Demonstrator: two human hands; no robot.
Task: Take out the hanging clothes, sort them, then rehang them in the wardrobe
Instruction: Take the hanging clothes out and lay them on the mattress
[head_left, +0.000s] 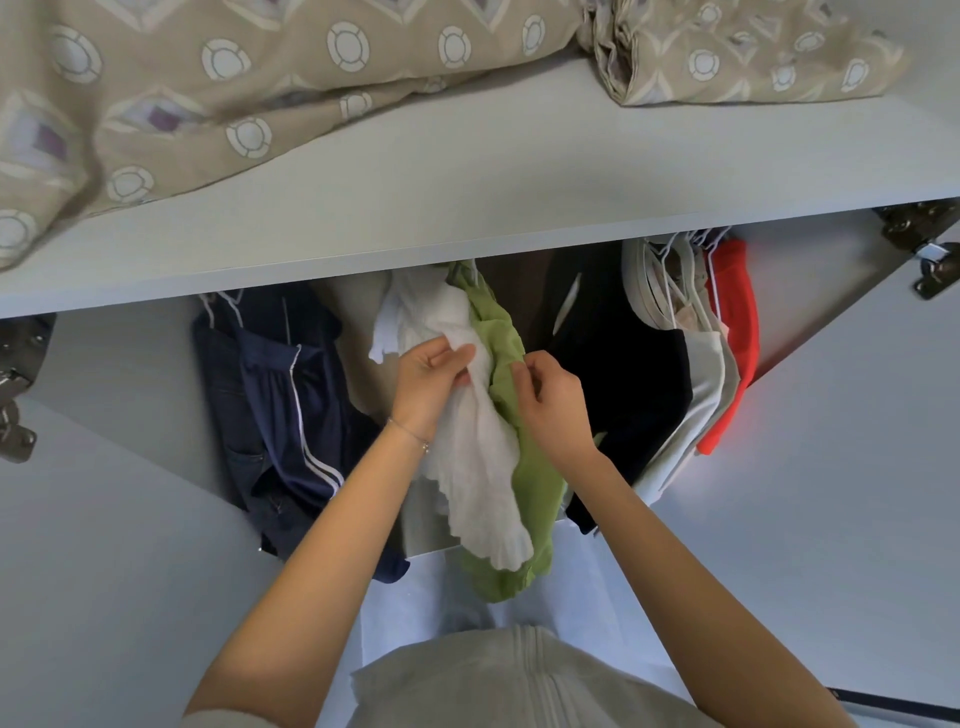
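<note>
A white textured garment (478, 462) and a green garment (530, 499) hang side by side under the wardrobe shelf. My left hand (428, 382) grips the white garment near its upper part. My right hand (550, 400) pinches the green garment's edge just beside it. To the left hang navy trousers with white stripes (291, 410). To the right hang a black garment (623, 364), pale grey and beige garments (701, 384) and a red garment (737, 338) on white wire hangers. The rail itself is hidden behind the shelf.
A grey shelf (467, 182) crosses above the clothes and carries beige patterned bedding (208, 78). Both wardrobe doors stand open, with metal hinges at the left (15, 384) and right (924, 244). My grey top (519, 680) fills the bottom middle.
</note>
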